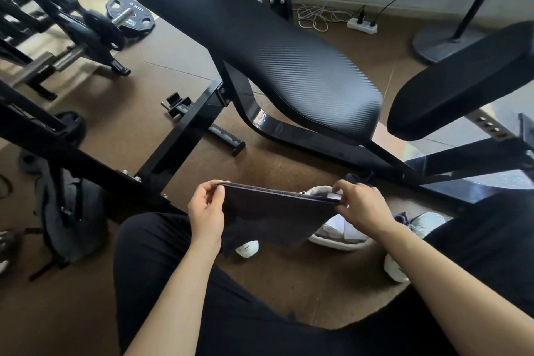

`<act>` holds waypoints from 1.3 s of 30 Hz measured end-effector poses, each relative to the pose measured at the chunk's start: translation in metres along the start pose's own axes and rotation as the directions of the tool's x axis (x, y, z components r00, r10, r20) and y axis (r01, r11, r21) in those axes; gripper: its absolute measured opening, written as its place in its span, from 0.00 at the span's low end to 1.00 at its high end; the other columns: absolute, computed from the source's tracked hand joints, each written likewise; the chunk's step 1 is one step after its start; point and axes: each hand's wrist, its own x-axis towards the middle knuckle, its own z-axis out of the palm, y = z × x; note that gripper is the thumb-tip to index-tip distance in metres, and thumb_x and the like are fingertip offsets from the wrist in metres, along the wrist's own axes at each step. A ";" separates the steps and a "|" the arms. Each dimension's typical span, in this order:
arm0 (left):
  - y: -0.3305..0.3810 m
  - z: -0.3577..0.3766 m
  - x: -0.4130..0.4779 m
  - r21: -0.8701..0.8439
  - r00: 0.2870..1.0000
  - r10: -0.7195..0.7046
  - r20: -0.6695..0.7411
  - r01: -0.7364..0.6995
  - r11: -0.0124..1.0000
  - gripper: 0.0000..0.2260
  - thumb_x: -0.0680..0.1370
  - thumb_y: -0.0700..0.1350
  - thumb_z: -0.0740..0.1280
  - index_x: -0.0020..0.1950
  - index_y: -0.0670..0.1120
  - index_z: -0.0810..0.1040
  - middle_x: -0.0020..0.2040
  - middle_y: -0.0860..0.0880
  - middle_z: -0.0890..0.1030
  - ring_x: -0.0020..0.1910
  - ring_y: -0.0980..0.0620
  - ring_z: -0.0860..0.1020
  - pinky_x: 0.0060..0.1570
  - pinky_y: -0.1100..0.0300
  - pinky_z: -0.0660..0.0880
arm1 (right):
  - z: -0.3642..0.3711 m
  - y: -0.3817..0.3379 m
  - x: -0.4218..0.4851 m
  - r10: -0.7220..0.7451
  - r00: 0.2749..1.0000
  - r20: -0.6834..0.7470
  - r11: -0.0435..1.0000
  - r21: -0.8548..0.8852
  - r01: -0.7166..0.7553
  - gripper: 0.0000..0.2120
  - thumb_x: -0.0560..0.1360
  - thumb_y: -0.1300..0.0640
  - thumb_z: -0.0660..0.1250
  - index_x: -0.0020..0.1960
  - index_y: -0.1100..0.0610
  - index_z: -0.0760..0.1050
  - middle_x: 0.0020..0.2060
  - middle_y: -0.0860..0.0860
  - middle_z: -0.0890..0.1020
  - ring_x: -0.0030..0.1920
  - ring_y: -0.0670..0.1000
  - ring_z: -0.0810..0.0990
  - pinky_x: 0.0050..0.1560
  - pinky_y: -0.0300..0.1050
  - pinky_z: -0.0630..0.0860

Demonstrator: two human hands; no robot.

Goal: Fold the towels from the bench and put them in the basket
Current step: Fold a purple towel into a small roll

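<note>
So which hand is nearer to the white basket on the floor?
Right. The right hand pinches the dark towel just over the basket; the left hand grips the towel's other corner, off to the basket's left.

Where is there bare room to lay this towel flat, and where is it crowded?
The long bench pad is bare along its visible top, as is the shorter pad to its right. Brown floor lies open between the weight plate and the long pad. Crowded: beneath the dark towel, where the basket sits.
</note>
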 end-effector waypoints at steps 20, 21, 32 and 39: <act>-0.008 0.018 0.014 0.219 0.990 -0.068 0.127 0.039 0.975 0.06 0.82 0.37 0.65 0.52 0.47 0.79 0.50 0.46 0.83 0.54 0.46 0.83 0.54 0.55 0.80 | -0.039 0.020 0.002 0.162 0.974 -0.161 0.934 0.345 -0.098 0.07 0.71 0.65 0.74 0.43 0.54 0.81 0.38 0.50 0.84 0.42 0.54 0.82 0.46 0.48 0.78; -0.012 0.018 0.014 0.218 0.980 -0.132 0.147 0.098 0.971 0.07 0.82 0.36 0.65 0.51 0.47 0.79 0.50 0.44 0.83 0.55 0.44 0.83 0.54 0.54 0.80 | -0.038 0.024 0.002 0.179 0.982 -0.056 0.936 0.318 -0.152 0.06 0.71 0.64 0.74 0.43 0.53 0.83 0.39 0.50 0.84 0.44 0.54 0.83 0.48 0.49 0.79; -0.013 0.018 0.018 0.208 0.993 -0.105 0.053 0.092 0.974 0.03 0.81 0.39 0.68 0.52 0.46 0.80 0.49 0.46 0.83 0.51 0.49 0.80 0.48 0.61 0.75 | -0.049 0.023 0.005 0.358 0.933 0.027 0.598 0.761 -0.251 0.04 0.74 0.63 0.76 0.44 0.63 0.83 0.35 0.56 0.83 0.29 0.41 0.79 0.28 0.32 0.74; -0.012 0.023 0.009 0.112 0.985 -0.174 0.019 0.171 0.979 0.03 0.80 0.41 0.70 0.50 0.49 0.81 0.49 0.44 0.85 0.51 0.42 0.84 0.50 0.45 0.83 | -0.040 0.001 -0.001 0.454 0.891 0.002 0.462 0.854 -0.237 0.04 0.73 0.58 0.77 0.41 0.57 0.84 0.37 0.55 0.86 0.39 0.53 0.85 0.42 0.49 0.83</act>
